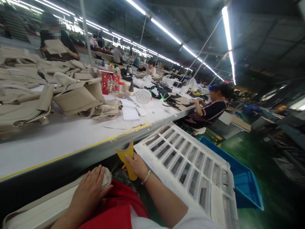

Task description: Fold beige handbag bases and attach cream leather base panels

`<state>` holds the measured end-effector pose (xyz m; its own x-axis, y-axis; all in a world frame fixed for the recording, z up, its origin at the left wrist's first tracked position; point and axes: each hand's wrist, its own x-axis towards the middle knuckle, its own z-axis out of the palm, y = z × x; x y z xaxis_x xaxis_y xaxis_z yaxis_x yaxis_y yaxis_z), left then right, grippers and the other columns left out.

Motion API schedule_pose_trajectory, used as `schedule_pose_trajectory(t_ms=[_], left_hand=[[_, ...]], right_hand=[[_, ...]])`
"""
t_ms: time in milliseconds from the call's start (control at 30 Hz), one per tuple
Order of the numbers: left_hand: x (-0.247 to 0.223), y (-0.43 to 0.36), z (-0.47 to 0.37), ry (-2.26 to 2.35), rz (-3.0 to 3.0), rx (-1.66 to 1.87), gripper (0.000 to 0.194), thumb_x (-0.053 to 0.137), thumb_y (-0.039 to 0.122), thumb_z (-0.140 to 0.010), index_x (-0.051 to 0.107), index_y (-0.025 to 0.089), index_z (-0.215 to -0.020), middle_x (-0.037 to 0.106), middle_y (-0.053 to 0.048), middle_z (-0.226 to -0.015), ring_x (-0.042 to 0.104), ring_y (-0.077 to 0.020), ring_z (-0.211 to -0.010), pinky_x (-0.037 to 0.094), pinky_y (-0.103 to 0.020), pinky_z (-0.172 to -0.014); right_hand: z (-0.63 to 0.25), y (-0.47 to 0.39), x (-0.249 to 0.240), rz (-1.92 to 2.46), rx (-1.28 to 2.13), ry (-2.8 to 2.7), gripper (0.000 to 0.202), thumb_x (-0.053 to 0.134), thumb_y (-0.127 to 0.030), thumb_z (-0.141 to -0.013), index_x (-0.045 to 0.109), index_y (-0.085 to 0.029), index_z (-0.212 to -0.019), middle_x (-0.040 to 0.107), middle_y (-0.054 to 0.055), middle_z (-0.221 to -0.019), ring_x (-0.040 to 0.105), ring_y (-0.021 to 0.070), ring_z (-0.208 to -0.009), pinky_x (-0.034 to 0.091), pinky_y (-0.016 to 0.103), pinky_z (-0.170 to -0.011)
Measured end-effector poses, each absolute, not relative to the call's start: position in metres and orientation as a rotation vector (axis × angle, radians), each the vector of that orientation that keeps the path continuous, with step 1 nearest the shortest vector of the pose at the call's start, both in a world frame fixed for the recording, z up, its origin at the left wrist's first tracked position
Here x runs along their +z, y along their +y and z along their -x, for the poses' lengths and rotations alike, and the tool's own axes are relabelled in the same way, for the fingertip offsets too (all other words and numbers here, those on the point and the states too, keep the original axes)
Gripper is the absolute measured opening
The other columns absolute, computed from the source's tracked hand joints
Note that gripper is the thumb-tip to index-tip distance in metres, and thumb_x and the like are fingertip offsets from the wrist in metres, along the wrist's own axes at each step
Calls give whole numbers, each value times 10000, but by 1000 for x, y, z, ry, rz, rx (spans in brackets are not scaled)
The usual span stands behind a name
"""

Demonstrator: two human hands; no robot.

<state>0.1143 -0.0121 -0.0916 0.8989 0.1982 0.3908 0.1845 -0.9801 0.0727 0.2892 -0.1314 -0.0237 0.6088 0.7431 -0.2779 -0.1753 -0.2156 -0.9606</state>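
My right hand (137,165) grips a yellow curved piece (127,156) with a flared, hollowed end pointing up, beside the table's front edge. What this piece is for, or its exact kind, I cannot make out. Lower left, my left hand (91,186) lies flat with its fingers stretched out on a long beige and white padded piece (45,203), which looks like part of a bag. This piece rests along my lap, next to my red apron (116,206). The palm side of my left hand is hidden.
Beige bags (78,95) are heaped on the white worktable (59,136). A red box (110,81), a small round fan (143,95) and white paper (130,114) stand farther back. At right are a white slatted rack (188,165), a blue bin (249,183) and a seated co-worker (209,109).
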Motion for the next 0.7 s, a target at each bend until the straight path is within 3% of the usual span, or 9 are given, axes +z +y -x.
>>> schedule_pose_trajectory(t_ms=[100,300,400,600,700], left_hand=[[-94,-9,-110,284,-3070,644,654,370,579,-824,555,44,-1150,498,-240,-1236,467,-347,-1142,353,-490,-953],[-99,-6,-112,319,-3075,638,692,419,602,-792,548,32,-1163,504,-228,-1237,479,-333,-1130,354,-470,-965],[-101,-5,-114,321,-3087,643,705,421,601,-789,542,19,-1169,504,-230,-1238,483,-325,-1129,353,-460,-968],[-97,2,-85,399,-3067,569,750,389,647,-773,506,57,-1221,449,-194,-1309,446,-304,-1182,333,-453,-983],[-95,13,-49,522,-3030,438,783,410,667,-736,505,61,-1222,461,-201,-1296,443,-322,-1182,300,-488,-995]], right_hand=[[-289,-136,-20,1564,953,-522,472,534,-601,-726,451,-161,-876,543,-23,-562,552,125,-483,460,252,-476],[-290,-137,-20,1307,1196,-605,479,642,-521,-675,464,-157,-931,578,14,-800,594,128,-589,495,284,-556],[-289,-137,-16,1335,1225,-636,504,666,-500,-663,451,-164,-971,583,10,-788,605,137,-611,499,287,-572],[-283,-143,-3,1474,1177,-701,459,654,-507,-678,441,-183,-924,579,2,-833,580,111,-560,483,241,-499],[-284,-147,-1,1639,1125,-742,385,558,-535,-757,419,-188,-849,549,-16,-739,538,102,-502,458,232,-429]])
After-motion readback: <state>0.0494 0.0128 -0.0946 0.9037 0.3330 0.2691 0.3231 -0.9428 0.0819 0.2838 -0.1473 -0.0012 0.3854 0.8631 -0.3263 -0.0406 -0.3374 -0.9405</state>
